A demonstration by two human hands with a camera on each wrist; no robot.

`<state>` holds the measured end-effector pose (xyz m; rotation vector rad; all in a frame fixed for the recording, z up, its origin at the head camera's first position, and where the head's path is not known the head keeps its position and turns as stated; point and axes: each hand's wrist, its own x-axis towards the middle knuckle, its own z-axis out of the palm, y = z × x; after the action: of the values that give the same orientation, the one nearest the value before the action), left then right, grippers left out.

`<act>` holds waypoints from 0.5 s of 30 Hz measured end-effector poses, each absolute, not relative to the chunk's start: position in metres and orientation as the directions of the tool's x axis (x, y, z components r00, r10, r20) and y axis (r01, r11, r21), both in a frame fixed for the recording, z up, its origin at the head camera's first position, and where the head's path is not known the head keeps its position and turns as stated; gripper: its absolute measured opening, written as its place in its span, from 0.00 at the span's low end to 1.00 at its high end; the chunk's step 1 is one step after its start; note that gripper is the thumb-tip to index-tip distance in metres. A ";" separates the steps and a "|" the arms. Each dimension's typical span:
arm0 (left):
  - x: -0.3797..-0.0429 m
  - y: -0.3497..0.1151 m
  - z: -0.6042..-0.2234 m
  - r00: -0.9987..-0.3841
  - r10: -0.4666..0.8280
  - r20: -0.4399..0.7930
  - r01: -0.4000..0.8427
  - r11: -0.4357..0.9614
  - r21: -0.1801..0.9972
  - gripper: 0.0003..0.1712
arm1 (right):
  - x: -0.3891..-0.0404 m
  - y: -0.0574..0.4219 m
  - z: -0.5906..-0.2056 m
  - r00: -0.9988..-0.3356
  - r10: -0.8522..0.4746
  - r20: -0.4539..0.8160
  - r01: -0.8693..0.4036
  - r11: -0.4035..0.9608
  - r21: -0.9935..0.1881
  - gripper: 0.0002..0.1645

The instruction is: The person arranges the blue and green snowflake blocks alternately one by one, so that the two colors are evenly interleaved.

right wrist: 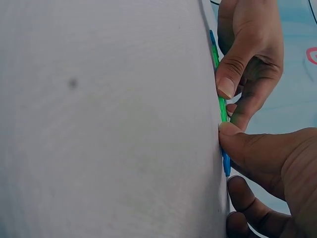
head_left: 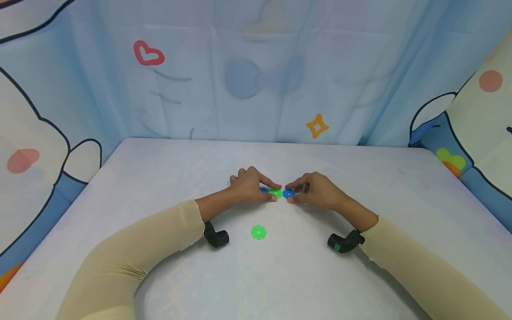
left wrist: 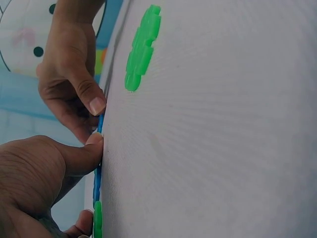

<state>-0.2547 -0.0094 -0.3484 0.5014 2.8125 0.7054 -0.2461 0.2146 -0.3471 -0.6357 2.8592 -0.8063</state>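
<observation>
Both hands meet over the far middle of the table. My left hand (head_left: pixel 252 186) pinches a green notched plastic disc (head_left: pixel 276 193) between thumb and index finger. A blue disc (head_left: pixel 264 190) beside it is partly hidden by that hand. In the left wrist view another green disc (left wrist: pixel 98 220) shows by the left fingers, below a blue edge (left wrist: pixel 97 186). Thumb and fingertips of my right hand (head_left: pixel 320 191) pinch a blue notched disc (head_left: pixel 289 193), its edge right at the green one. The discs line up edge to edge, low over the tabletop.
A loose green notched disc (head_left: pixel 258 232) lies flat on the white table (head_left: pixel 288 275), nearer me than the hands. Black wrist devices (head_left: pixel 217 235) hang under both forearms. A patterned blue curtain (head_left: pixel 192 89) rises behind the table.
</observation>
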 end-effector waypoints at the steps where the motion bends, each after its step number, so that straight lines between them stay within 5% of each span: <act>1: -0.255 -0.009 -0.348 -0.923 0.369 -0.108 0.275 0.829 0.487 0.18 | -0.246 0.215 -0.347 -0.907 -0.420 0.013 -0.365 0.773 -0.519 0.21; 10: -0.255 -0.008 -0.347 -0.924 0.364 -0.114 0.267 0.830 0.489 0.18 | -0.243 0.213 -0.348 -0.916 -0.400 0.032 -0.361 0.789 -0.497 0.22; 15: -0.255 -0.009 -0.347 -0.921 0.372 -0.114 0.272 0.826 0.494 0.19 | -0.232 0.210 -0.344 -0.919 -0.380 0.102 -0.372 0.754 -0.541 0.13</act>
<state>-0.2550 -0.0088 -0.3470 0.5004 2.8021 0.7131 -0.2321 0.2096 -0.3443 -0.6280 2.9293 -0.8987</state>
